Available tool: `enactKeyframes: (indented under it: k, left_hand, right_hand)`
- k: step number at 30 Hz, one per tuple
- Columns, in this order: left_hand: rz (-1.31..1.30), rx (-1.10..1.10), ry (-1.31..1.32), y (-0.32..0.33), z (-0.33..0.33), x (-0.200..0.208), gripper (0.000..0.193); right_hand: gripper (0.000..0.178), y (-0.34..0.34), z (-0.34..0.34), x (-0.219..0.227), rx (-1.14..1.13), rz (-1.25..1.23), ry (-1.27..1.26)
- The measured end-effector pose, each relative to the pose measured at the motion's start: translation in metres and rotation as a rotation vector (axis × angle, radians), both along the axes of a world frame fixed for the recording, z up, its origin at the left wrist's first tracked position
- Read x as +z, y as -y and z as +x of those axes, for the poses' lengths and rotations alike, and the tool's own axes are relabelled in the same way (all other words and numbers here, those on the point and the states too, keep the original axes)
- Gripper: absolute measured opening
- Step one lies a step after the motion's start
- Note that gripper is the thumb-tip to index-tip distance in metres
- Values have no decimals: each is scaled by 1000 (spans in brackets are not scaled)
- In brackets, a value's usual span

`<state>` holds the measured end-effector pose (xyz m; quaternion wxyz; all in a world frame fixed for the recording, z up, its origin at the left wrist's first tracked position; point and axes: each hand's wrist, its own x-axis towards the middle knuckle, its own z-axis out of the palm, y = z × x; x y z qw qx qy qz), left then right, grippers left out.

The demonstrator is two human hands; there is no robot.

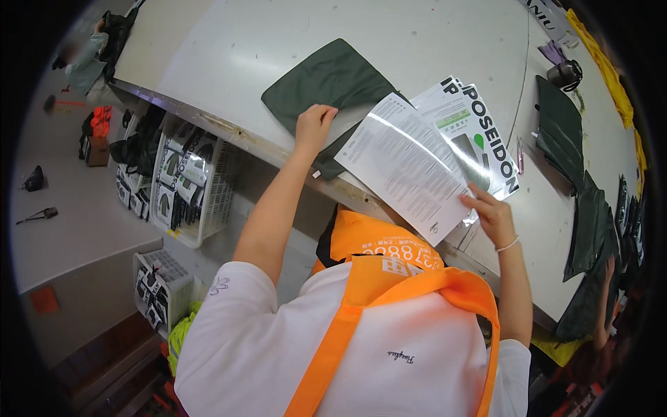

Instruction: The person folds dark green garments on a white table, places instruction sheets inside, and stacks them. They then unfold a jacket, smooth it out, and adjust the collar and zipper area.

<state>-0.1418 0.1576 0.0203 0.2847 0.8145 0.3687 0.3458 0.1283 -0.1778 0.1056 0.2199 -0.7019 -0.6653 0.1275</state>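
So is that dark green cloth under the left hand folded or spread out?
Folded: the dark green cloth lies as a compact flat rectangle on the table, left hand pressing its edge.

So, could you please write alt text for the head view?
A person's left hand presses on a folded dark green cloth on a white table, while the right hand holds a printed sheet over glossy packaging cards.

Dark green cloth (326,80); white printed sheet (406,167); orange vest (389,278).

Bright even indoor light, glare on the glossy printed sheet (406,163), strong fisheye bending, dark blurred rim
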Motion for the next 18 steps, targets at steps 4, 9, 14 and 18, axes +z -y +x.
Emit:
enactKeyframes:
  k: [4,9,14,18]
  left_hand:
    - [6,33,39,6,18,21,14]
    - [87,156,-66,3,17,16,17]
    - [80,126,-50,5,22,17,17]
    - [84,-74,-90,22,26,22,13]
  right_hand:
    - [44,-21,3,24,68,-95,-37]
    - [42,-16,8,35,55,-34,-133]
    - [38,-23,14,42,31,-58,-306]
    - [38,-46,9,16,5,-52,-59]
